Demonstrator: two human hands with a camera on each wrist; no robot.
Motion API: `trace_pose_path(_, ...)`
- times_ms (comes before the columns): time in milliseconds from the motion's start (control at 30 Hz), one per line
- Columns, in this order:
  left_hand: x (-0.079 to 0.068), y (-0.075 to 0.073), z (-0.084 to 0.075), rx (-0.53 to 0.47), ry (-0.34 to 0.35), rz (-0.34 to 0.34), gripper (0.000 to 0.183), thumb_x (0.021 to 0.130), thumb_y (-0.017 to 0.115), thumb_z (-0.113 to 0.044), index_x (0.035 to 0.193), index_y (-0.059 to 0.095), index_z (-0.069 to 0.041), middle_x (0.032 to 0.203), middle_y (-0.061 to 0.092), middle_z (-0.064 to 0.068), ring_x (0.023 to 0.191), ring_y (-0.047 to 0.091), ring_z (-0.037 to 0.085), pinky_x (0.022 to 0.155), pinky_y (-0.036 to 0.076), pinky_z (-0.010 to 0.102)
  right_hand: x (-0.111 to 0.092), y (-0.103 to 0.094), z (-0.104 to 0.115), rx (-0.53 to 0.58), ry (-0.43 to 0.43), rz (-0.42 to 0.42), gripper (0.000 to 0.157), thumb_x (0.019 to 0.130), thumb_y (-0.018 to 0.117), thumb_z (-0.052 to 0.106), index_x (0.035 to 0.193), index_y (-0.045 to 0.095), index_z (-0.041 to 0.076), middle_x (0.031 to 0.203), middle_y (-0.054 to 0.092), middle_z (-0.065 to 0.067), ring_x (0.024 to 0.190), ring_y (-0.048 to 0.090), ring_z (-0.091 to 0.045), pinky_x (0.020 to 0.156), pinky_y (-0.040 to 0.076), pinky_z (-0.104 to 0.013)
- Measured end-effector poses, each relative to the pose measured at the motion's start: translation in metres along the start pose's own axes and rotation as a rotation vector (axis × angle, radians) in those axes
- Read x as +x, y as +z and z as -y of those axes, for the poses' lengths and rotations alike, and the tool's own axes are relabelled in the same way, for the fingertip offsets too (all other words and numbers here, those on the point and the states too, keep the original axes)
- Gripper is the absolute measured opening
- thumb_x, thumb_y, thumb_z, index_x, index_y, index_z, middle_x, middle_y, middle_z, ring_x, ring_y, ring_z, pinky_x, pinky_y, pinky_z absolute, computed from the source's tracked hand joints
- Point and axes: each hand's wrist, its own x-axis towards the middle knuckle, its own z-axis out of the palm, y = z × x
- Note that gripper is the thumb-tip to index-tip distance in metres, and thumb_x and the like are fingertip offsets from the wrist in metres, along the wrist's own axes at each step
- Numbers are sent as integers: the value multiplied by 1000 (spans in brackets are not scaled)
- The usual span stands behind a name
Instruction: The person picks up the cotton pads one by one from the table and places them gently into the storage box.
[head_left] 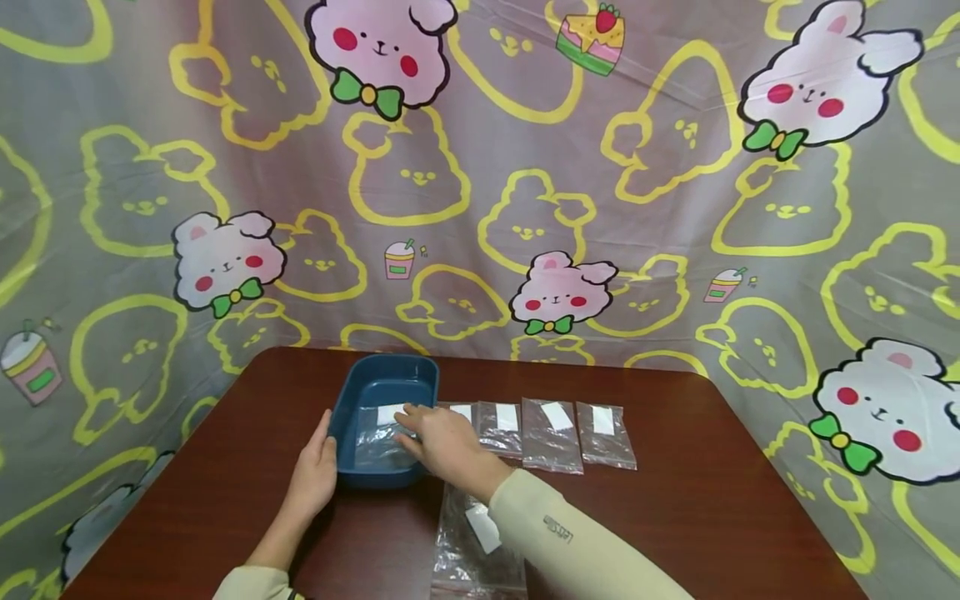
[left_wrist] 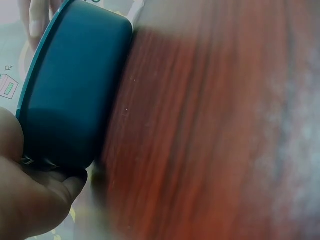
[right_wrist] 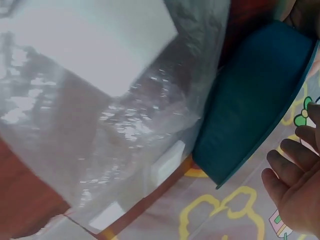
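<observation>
Head camera views from the near side, above the dark-red wood-grain table (head_left: 697,492), facing far and down. Left wrist camera is close to the blue rounded plastic tub (left_wrist: 80,85); right wrist camera closely faces a clear, white-labelled plastic bag (right_wrist: 125,125). All share the tub.

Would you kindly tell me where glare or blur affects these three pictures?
Head: fairly clear, with small glints on the plastic bags; left wrist: the tabletop looks soft, with a pale sheen toward the right; right wrist: bright glare flecks the nearest bag, and its white label looks washed out.
</observation>
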Motion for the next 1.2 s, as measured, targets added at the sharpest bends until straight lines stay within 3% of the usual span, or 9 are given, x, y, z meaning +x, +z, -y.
trace_pose_path(267, 0, -2, -2, -8, -13, 4, 55, 109, 31, -7, 160, 12, 0, 163, 16, 25, 149, 14, 42, 119, 15, 57, -33, -6, -5, 39, -46, -49, 42, 102, 59, 41, 138, 64, 21, 142, 58, 1, 128, 56, -16, 97, 52, -35)
trace_pose_path(500, -1, 1, -2, 7, -7, 2, 55, 109, 32, -6, 160, 13, 0, 162, 17, 27, 148, 15, 44, 118, 16, 58, -73, -9, -22, 131, -57, -99, 42, 98, 65, 39, 135, 67, 16, 140, 60, -2, 125, 59, -20, 99, 51, -39)
trace_pose_path(800, 1, -3, 2, 13, -21, 19, 56, 109, 30, -9, 161, 10, -4, 163, 14, 25, 148, 14, 43, 119, 15, 59, -113, -10, -44, 136, -57, -59, 48, 95, 68, 42, 134, 67, 14, 140, 59, -4, 124, 60, -25, 98, 52, -43)
trace_pose_path(1200, 6, -3, 3, 0, -29, 35, 56, 110, 29, -11, 161, 8, -5, 164, 12, 24, 149, 12, 43, 119, 15, 58, -149, -10, -55, 133, -45, 47, 55, 97, 59, 53, 134, 67, 13, 136, 62, -9, 120, 62, -29, 95, 53, -42)
